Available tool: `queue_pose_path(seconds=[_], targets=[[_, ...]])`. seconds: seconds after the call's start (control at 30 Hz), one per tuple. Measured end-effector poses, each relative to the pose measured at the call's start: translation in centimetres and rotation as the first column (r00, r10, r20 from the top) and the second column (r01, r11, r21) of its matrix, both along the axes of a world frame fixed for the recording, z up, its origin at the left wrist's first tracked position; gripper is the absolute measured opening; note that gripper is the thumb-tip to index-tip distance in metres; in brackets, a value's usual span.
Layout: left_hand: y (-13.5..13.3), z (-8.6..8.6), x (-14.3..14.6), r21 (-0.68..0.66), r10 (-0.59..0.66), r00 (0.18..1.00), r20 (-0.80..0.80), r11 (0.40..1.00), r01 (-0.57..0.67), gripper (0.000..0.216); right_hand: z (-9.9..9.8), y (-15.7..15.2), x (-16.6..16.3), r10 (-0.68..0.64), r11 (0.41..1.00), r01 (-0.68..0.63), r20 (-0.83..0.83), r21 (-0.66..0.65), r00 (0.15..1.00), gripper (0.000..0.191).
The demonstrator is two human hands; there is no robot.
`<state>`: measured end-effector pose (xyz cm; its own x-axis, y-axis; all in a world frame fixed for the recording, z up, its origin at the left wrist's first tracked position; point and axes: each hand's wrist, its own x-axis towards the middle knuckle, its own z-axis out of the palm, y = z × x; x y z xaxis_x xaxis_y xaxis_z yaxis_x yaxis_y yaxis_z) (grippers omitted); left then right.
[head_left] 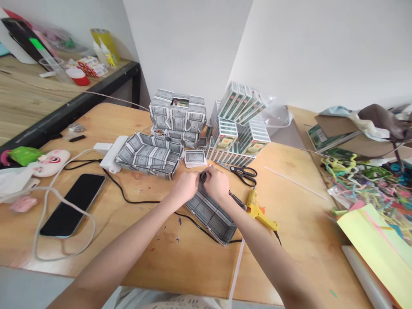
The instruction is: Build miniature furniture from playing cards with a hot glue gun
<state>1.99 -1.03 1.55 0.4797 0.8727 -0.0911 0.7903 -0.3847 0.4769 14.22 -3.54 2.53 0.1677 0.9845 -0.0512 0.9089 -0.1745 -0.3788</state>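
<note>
In front of me lies a long, shallow tray built from grey patterned playing cards (212, 216), slanting toward my right. My left hand (186, 187) is closed at its far end, fingertips pinching the card edge. Right beside it, my right hand (217, 183) pinches the same end, and the fingertips of both nearly meet. What exactly lies between the fingers is partly hidden. Just beyond my hands sits a stack of playing cards (195, 158). To the right of the tray are a yellow hot glue gun (257, 211) and black-handled scissors (244, 172).
A larger open card box (149, 154) and a lidded card chest (178, 113) stand behind. Boxed card decks (238, 133) are piled at the back. A phone (75, 204), white cable and power strip (113, 154) lie left; colourful craft scraps (370, 184) crowd the right.
</note>
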Motion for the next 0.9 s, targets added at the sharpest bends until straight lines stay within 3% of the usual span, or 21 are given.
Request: queue_pose_path(seconds=[0.23, 0.5, 0.9], targets=[[1.4, 0.9, 0.6, 0.018, -0.086, 0.992, -0.097, 0.996, 0.088, 0.030, 0.1, 0.3, 0.5, 0.039, 0.999, -0.040, -0.029, -0.009, 0.999, 0.024], [1.1, 1.2, 1.5, 0.036, -0.021, 0.980, -0.197, 0.999, 0.028, 0.033, -0.1, 0.7, 0.1, 0.013, 1.000, -0.014, -0.045, -0.022, 0.999, 0.022], [1.0, 1.3, 1.7, 0.045, -0.027, 0.975, -0.219, 0.998, 0.037, 0.032, -0.1, 1.1, 0.2, 0.014, 1.000, -0.015, -0.034, -0.022, 0.999, 0.021]])
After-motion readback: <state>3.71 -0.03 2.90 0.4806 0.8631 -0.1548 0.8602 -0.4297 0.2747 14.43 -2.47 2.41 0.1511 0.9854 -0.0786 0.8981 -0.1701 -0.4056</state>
